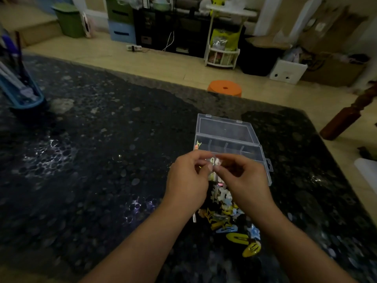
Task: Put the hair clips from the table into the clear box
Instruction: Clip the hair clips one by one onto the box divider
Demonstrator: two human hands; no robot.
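Observation:
A clear plastic box (247, 149) with dividers lies on the dark speckled table (102, 160), its lid (224, 128) folded open at the back. One clip shows in its leftmost compartment (198, 144). My left hand (186, 178) and my right hand (242, 176) meet over the box's near edge and together pinch a small pale hair clip (214, 162). A pile of hair clips (228, 217), yellow, blue and cream, lies on the table between my forearms.
A blue holder (22, 92) stands at the table's far left. Beyond the far edge is an orange stool (225, 87). A wooden chair leg (346, 117) rises at the right, and shelves and boxes line the back wall.

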